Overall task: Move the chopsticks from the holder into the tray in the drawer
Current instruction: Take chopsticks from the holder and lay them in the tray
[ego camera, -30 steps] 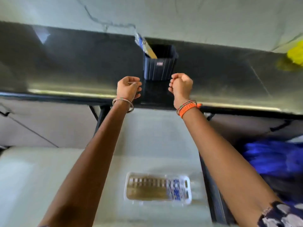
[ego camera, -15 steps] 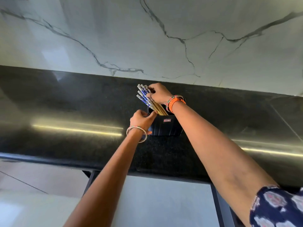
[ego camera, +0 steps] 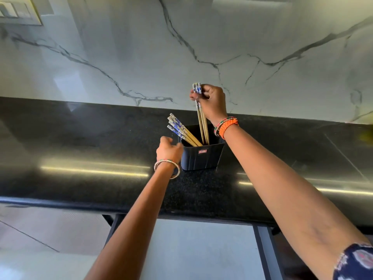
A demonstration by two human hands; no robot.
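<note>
right hand (ego camera: 212, 102): was pinched round the blue-patterned tops of a couple chopsticks (ego camera: 201, 120), held nearly upright, their tips down inside the holder's mouth, w/ the tops well above the rim
left hand (ego camera: 169, 150): was against the holder's left side near the rim, fingers curled; couldn't tell if it was really gripping or just touching
holder (ego camera: 201, 158): black ribbed plastic tub w/ a small red label on the front, sat upright on the surface
rest of the chopsticks (ego camera: 182, 131): a bunch leaned out to the upper left over the holder's corner, patterned ends up
surface (ego camera: 80, 142): glossy black stone, light streaks across it
wall (ego camera: 121, 47): white marble-look w/ dark veins, right behind
drawer (ego camera: 197, 249): pulled open below the surface edge, pale inside; tray not in shot
</note>
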